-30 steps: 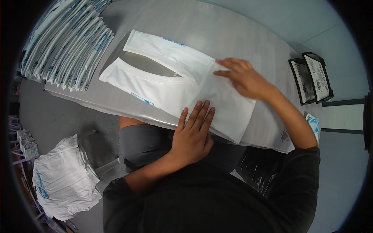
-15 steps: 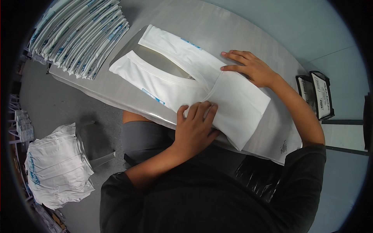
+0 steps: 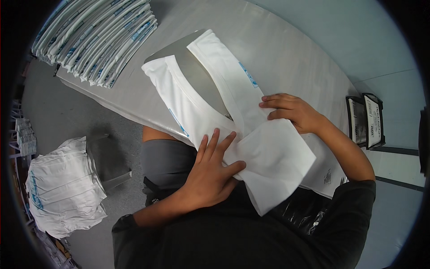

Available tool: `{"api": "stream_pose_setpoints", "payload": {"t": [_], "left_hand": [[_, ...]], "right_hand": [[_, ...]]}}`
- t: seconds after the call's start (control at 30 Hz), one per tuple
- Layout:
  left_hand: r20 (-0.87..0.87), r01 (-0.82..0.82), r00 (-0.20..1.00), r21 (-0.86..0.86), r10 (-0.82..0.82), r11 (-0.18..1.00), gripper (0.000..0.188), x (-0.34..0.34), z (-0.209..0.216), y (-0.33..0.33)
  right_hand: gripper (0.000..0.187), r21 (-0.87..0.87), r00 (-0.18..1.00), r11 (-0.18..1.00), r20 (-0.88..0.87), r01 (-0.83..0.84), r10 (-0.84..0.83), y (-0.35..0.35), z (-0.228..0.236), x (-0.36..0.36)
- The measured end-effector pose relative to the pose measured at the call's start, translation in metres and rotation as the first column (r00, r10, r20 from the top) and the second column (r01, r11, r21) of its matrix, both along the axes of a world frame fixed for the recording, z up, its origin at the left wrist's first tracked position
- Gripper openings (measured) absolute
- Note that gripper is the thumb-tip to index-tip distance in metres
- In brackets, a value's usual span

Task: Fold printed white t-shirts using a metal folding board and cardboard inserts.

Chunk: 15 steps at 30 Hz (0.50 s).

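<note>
While the garment [image 3: 277, 154] is overhanging the desk [image 3: 277, 45], the left hand [image 3: 210, 175] is lying spread on it, the right hand [image 3: 295, 113] touching its far side, grip unclear, folding seemingly underway and needing the overhang flattened.

White garment [image 3: 273, 154], folded, lies on the grey table [image 3: 286, 49], its length running from 11 to 5 o'clock. Two strips flank an opening toward 11 o'clock; a grey panel [image 3: 200, 77] shows between them. Blue print marks both outer edges. The 5 o'clock end is creased, bulging, one corner overhanging the table.
</note>
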<state>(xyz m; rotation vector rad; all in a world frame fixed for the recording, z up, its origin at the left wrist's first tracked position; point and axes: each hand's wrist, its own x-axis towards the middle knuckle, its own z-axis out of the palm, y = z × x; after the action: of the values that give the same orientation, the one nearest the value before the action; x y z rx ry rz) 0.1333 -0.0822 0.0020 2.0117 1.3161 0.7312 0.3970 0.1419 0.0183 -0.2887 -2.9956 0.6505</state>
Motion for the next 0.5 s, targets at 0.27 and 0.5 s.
{"api": "stream_pose_setpoints", "payload": {"t": [0.27,0.5], "left_hand": [[0.718,-0.059,0.561,-0.461,0.411,0.885,0.043,-0.029,-0.013,0.01],[0.646,0.313,0.036,-0.732,0.762,0.605,0.054,-0.084,-0.016,0.063]], "right_hand": [[0.022,-0.416,0.962,0.892,-0.115,0.179,-0.247,0.033,-0.02,-0.042],[0.047,-0.381,0.76,0.662,0.404,0.646,-0.509,0.056,0.006,-0.118]]}}
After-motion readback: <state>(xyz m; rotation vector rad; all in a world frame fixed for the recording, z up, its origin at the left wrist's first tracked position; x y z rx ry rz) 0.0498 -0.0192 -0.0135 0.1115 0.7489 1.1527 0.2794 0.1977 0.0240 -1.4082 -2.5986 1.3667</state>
